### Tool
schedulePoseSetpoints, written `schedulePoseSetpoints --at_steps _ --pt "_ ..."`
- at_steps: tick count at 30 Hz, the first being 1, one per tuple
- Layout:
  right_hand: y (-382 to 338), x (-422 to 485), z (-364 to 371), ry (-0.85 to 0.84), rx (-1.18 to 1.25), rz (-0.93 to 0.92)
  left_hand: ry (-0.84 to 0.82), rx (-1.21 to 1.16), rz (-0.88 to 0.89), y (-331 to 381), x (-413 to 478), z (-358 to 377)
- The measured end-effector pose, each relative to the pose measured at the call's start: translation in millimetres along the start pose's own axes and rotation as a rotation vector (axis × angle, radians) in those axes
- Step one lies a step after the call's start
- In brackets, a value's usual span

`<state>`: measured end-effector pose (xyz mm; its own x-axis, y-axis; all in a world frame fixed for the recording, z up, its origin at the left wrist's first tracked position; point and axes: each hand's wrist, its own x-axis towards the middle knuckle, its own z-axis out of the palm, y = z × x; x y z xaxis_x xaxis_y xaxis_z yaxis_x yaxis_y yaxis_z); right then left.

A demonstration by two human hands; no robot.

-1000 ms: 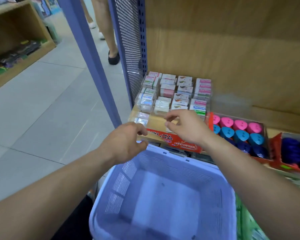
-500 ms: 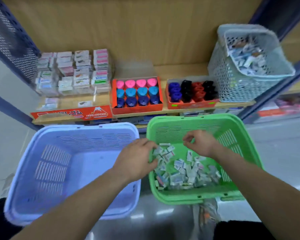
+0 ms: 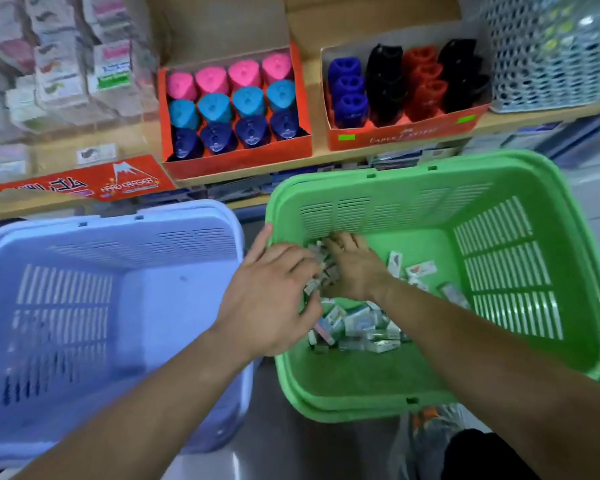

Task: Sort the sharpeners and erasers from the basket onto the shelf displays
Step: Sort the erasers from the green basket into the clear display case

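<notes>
Clearly much is left: a heap of boxed erasers (image 3: 357,327) lies in the green basket (image 3: 395,209), where the left hand (image 3: 271,299) and right hand (image 3: 352,271) each curl around a few near its 10 o'clock corner. On the shelf (image 3: 326,155) at 12 o'clock, the sharpener boxes (image 3: 232,98) look full.

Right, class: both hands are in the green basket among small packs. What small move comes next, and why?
Probably lift the clump out: the left hand and right hand curl round erasers in the green basket, and the eraser display sits up-left.
</notes>
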<state>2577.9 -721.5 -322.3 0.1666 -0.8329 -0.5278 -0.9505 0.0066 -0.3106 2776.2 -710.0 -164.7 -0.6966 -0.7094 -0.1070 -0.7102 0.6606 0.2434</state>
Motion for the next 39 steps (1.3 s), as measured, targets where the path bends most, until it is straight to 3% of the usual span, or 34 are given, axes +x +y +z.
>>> schedulePoseSetpoints --at_steps 7,12,18,22,29,39 --pt "-2 6 14 -0.032 0.088 0.041 0.035 -0.086 -0.012 -2 1 -2" --pt "-10 5 12 -0.069 0.039 -0.034 -0.061 0.046 0.016 -20 -1 -9" --pt "-18 5 11 -0.158 -0.005 -0.003 -0.017 -0.001 -0.018 -15 1 -4" --pt "-17 9 16 -0.165 0.155 0.016 0.030 -0.025 -0.007 -15 1 -4" --pt "-23 5 25 -0.168 0.233 -0.133 0.060 -0.062 0.001 -17 1 -3" --pt "0 -7 -6 -0.396 0.476 -0.134 0.072 -0.091 0.017 -20 1 0"
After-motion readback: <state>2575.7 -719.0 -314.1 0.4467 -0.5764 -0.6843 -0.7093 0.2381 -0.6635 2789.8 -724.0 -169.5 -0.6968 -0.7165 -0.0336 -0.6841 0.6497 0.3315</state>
